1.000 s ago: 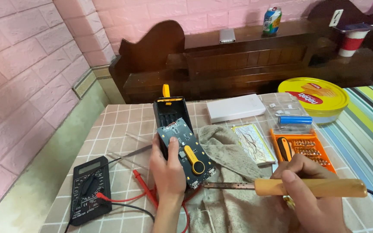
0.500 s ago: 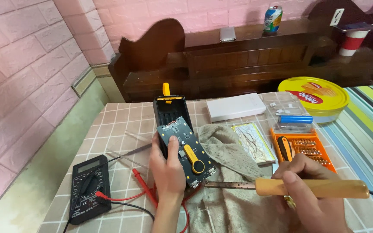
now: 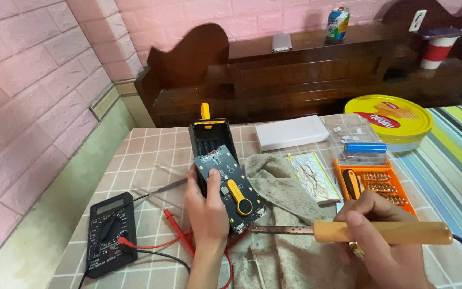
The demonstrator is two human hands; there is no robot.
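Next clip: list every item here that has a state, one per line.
black device case: open, empty
circuit board: out of case, held by left hand
soldering iron: gripped by right hand, tip at board's edge
yellow tin: lidded
screwdriver bit set: open

Checked tablecloth table (image 3: pixel 151 150): black multimeter (image 3: pixel 110 233) at its near left edge, beige cloth (image 3: pixel 284 214) mid-surface, yellow round tin (image 3: pixel 391 120) at far right
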